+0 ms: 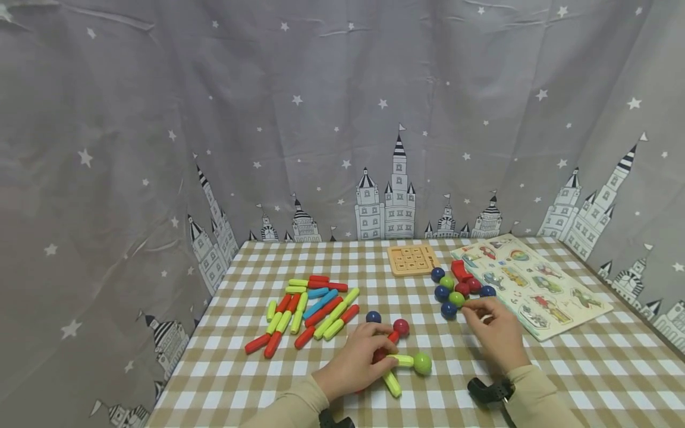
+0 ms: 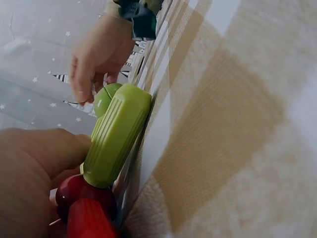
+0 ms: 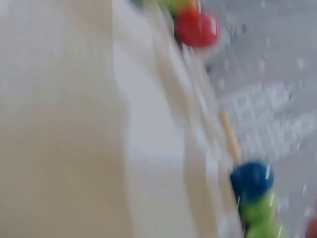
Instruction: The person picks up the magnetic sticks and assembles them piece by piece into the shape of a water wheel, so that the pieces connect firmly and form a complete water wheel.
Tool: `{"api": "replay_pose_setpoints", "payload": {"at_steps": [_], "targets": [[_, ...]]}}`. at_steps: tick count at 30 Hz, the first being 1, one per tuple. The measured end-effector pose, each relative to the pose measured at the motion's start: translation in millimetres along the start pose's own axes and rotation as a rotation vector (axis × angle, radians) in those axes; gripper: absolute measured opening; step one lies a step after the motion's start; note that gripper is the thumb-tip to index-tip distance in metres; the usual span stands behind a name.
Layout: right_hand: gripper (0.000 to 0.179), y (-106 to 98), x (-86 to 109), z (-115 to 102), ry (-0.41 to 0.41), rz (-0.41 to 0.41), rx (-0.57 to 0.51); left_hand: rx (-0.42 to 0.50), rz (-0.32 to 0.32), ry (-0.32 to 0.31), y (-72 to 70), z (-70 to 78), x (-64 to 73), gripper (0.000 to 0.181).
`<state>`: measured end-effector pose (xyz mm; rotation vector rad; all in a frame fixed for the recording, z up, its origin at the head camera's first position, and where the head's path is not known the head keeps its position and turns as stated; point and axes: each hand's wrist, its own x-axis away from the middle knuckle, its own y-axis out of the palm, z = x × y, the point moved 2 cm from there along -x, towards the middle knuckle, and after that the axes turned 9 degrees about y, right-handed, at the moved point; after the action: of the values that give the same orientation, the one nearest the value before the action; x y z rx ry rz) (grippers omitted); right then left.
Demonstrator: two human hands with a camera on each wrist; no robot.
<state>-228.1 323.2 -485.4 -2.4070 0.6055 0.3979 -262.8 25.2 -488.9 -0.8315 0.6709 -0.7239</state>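
Head view shows the left hand (image 1: 361, 359) with its grip clamped on the stick-and-ball model (image 1: 404, 361) on the bench (image 1: 449, 386), and the right hand (image 1: 495, 334), whether pinching I cannot tell, beside loose balls (image 1: 456, 299) that a careless brush could set rolling.

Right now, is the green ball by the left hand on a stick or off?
On, it seems: in the head view the green ball meets the end of a yellow-green stick, with no gap showing.
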Motion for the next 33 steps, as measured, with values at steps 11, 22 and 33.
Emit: {"api": "replay_pose_setpoints", "payload": {"at_steps": [11, 22, 33], "targets": [[0.029, -9, -14.4, 25, -0.014, -0.057, 0.195, 0.034, -0.013, -0.001, 0.5, 1.2, 1.5, 0.014], [0.028, -8, -9.8, 17, 0.048, -0.463, 0.125, 0.020, -0.125, 0.191, -11.5, -6.6, 8.8, 0.024], [0.029, -8, -5.4, 10, 0.032, -0.761, -0.048, -0.189, -0.207, 0.332, -18.9, -3.9, 8.9, 0.023]]}}
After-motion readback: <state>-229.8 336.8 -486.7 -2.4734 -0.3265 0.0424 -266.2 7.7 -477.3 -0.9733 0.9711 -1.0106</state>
